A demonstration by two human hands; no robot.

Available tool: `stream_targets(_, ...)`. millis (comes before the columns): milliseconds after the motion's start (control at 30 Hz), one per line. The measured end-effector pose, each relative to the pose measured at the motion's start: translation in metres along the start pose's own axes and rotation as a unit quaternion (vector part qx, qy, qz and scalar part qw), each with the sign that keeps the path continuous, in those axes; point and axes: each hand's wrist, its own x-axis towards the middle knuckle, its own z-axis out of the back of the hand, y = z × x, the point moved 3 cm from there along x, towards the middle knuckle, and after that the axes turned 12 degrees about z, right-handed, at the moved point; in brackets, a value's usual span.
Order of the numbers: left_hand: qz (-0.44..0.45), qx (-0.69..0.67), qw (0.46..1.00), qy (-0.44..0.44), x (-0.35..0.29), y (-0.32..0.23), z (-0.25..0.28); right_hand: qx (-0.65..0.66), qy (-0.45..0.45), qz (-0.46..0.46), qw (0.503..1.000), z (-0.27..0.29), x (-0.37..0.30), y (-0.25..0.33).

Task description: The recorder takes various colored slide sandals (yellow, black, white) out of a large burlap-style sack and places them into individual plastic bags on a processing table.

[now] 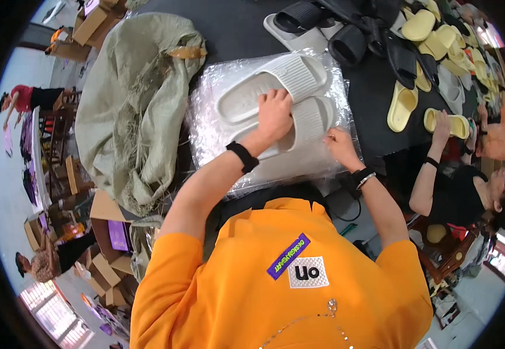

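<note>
A pair of white slide sandals lies side by side, the far slide [246, 99] and the near slide [313, 119], on a stack of clear plastic bags [206, 87]. My left hand [274, 119] is closed at the inner edges where the two slides meet, its wrist passing over the near one. At the toe end of the near slide, my right hand [341, 146] is curled with its fingertips together, just over the plastic. Whatever it pinches is hidden or too small to make out.
A crumpled green-grey woven sack [142, 104] lies left of the plastic. Black slides [348, 43] and yellow slides [402, 107] are heaped at the far right. A co-worker's hand [441, 127] touches a yellow slide on the right. Cardboard boxes [104, 273] stand at the lower left.
</note>
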Motion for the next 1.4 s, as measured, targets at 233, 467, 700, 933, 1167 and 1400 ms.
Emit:
stream_targets(233,0.106,0.113,0.987,0.033,-0.006,0.093,-0.011,0.018,-0.037,-0.045,0.998,0.004,-0.006,0.009)
stream_targets(467,0.204,0.148,0.966,-0.057,0.015,0.171,0.071,0.063,-0.053,-0.062,0.995,0.004,-0.009,0.009)
stream_targets(700,0.021,0.054,0.988,0.146,-0.042,0.002,0.033,0.129,0.009,-0.083,0.988,0.008,0.005,0.025)
stream_targets(933,0.032,0.048,0.997,0.061,-0.122,0.072,0.009,0.049,-0.018,0.007,0.999,0.005,0.001,0.000)
stream_targets(1167,0.228,0.087,0.969,-0.030,-0.151,0.194,0.086,0.089,-0.029,-0.018,0.995,0.002,-0.009,0.022)
stream_targets(1400,0.049,-0.065,0.997,0.019,-0.057,0.091,0.127,-0.197,-0.031,0.007,0.980,0.012,-0.020,0.032)
